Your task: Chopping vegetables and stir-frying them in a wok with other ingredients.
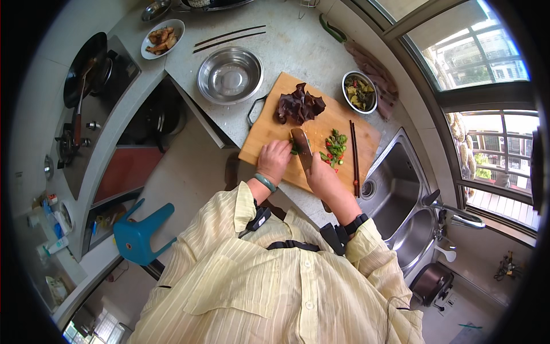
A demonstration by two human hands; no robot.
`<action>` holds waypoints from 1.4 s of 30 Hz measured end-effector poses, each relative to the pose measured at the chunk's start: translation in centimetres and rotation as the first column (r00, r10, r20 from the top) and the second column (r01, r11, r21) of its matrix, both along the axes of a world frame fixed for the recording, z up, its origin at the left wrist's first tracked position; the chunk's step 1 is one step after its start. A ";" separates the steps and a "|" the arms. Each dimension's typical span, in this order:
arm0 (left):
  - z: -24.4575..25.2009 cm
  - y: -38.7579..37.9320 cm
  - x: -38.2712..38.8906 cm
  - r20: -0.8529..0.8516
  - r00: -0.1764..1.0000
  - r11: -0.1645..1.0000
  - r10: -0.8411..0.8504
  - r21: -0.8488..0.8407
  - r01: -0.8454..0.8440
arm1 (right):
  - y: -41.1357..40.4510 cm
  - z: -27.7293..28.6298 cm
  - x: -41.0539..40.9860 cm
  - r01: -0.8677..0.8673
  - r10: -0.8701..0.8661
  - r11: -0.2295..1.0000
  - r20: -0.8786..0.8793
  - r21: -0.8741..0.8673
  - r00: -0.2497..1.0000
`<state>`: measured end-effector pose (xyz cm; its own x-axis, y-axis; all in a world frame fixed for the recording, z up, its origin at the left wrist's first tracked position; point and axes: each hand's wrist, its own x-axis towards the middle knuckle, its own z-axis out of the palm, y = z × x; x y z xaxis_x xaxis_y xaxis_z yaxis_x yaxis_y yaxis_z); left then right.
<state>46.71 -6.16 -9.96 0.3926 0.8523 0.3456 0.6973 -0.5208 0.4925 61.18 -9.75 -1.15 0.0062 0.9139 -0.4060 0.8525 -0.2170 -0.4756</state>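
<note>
My right hand (322, 176) grips a kitchen cleaver (301, 144), its dark blade standing over the wooden cutting board (262, 139). Close to the blade's left side, my left hand (275, 157) has its fingers bent down on a green pepper piece (294, 148), mostly hidden by the fingers and blade. To the right of the cleaver lies a pile of chopped green and red peppers (336, 146). Dark wood ear fungus (300, 104) rests on the board's far part. A pair of brown chopsticks (355, 157) lies along the board's right side.
Beyond the board stand a stainless steel basin (230, 75) and a bowl of pickled greens (360, 92). Dark chopsticks (230, 38) and a plate of browned food (169, 34) are farther back. The sink (391, 185) borders the right; a wok (86, 69) sits on the left stove.
</note>
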 end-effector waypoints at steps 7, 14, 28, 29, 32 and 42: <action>0.5 0.2 -0.1 -0.044 0.998 0.999 -0.036 -0.016 0.036 | -0.2 -1.7 -1.5 0.056 -0.057 0.990 0.004 0.129 0.998; 1.5 0.3 -1.6 0.097 0.995 0.995 -0.036 -0.087 0.045 | -0.4 -0.6 -0.3 0.143 -0.130 0.985 -0.119 0.101 0.984; 0.8 0.2 -1.8 0.124 0.992 0.998 -0.022 -0.053 0.028 | -1.2 0.4 -1.6 0.078 -0.084 0.995 -0.096 -0.061 0.992; 0.7 0.3 -1.8 0.133 0.991 0.999 -0.023 -0.039 0.029 | -1.0 0.4 -1.7 0.081 -0.087 0.994 -0.097 -0.068 0.991; 0.6 0.2 -1.7 0.140 0.989 0.998 -0.044 -0.027 0.048 | -0.1 0.3 -1.8 0.002 -0.001 1.000 -0.077 0.018 0.997; 2.3 -0.2 -2.2 0.138 0.987 0.993 -0.083 -0.070 0.093 | -0.7 -2.2 -1.9 0.115 -0.089 0.983 -0.176 0.143 0.980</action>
<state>44.47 -6.37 -7.71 0.4216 0.8423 0.3358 0.5752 -0.5347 0.6190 59.24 -10.40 -3.32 0.0466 0.9629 -0.2659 0.7347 -0.2134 -0.6440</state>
